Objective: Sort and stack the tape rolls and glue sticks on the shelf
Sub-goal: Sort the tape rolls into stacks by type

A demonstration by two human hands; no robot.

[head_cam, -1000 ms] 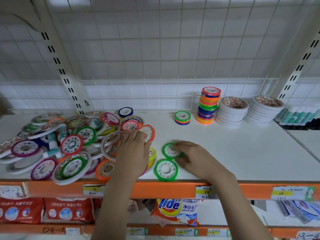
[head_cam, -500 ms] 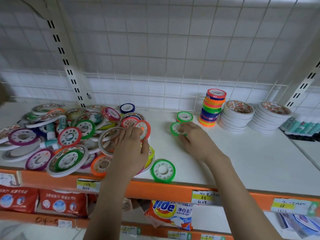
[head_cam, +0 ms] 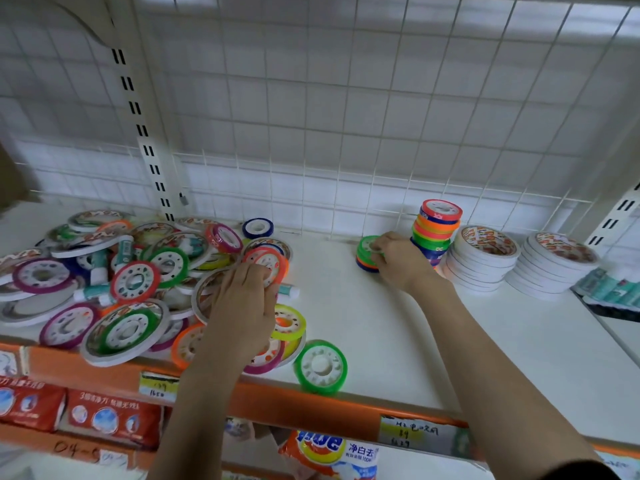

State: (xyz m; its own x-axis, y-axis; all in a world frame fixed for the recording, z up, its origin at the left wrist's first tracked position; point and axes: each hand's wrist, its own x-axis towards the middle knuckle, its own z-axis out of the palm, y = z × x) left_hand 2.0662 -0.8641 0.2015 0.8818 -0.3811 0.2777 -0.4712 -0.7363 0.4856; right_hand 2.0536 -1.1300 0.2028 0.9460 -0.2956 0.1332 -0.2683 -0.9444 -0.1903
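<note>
A loose heap of coloured tape rolls (head_cam: 135,282) and several glue sticks (head_cam: 93,294) covers the left of the white shelf (head_cam: 398,341). My left hand (head_cam: 242,306) rests on the heap, fingers curled round an orange roll (head_cam: 273,261). My right hand (head_cam: 398,261) holds a green roll (head_cam: 365,245) on top of a short stack of small rolls (head_cam: 363,265). Beside it stands a tall stack of small coloured rolls (head_cam: 436,233). A single green roll (head_cam: 321,367) lies at the front edge.
Two stacks of wide white tape rolls (head_cam: 481,261) (head_cam: 550,265) stand at the right, with glue sticks (head_cam: 609,289) in a row past them. A blue roll (head_cam: 258,228) sits near the wire-grid back wall. Orange shelf edge (head_cam: 311,400) carries price labels; detergent packs lie below.
My right hand carried the green roll from the shelf's front to the back and set it on the short stack. My left hand stayed on the heap.
</note>
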